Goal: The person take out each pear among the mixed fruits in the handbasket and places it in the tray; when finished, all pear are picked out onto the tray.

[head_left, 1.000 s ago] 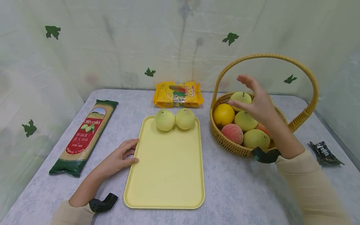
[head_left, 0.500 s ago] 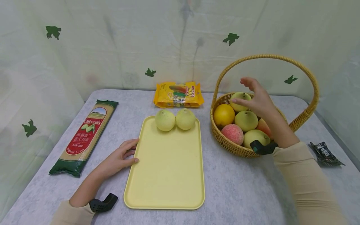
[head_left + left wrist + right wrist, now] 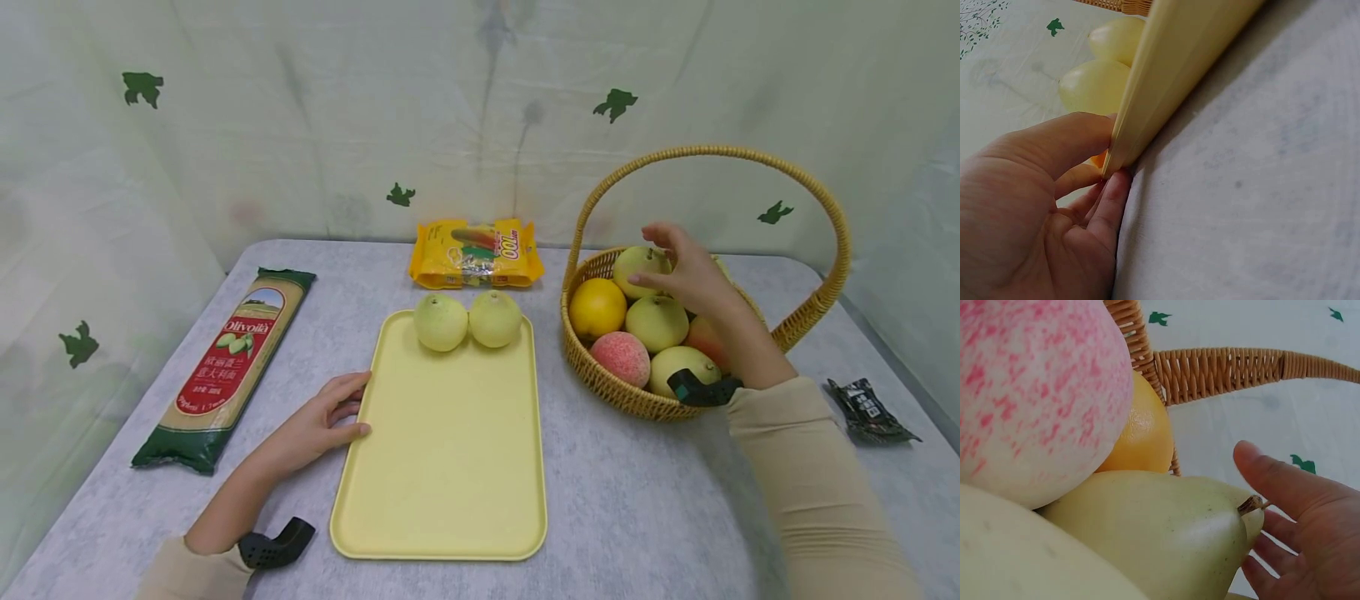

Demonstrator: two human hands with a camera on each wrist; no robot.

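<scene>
My left hand (image 3: 307, 429) pinches the left rim of a pale yellow tray (image 3: 450, 467); the left wrist view shows the thumb on the rim (image 3: 1124, 134) and fingers along its outer side. Two pale green pears (image 3: 440, 322) sit side by side at the tray's far end. On the right, a wicker basket (image 3: 618, 398) with a tall arched handle holds pears, an orange (image 3: 597, 307) and a pink-speckled peach (image 3: 621, 357). My right hand (image 3: 697, 279) is under the handle, thumb and fingers spread around the rearmost pear (image 3: 633, 262). In the right wrist view, a stemmed pear (image 3: 1166, 531) lies beside that hand.
A yellow snack packet (image 3: 476, 252) lies behind the tray. To the left is a long pack of spaghetti (image 3: 228, 367) with a red label. A small black packet (image 3: 870, 410) rests right of the basket. A pale curtain (image 3: 337, 108) hangs behind the table.
My right hand has come down and slightly right, closer to the rearmost pear in the basket. The left hand and the tray have stayed in place.
</scene>
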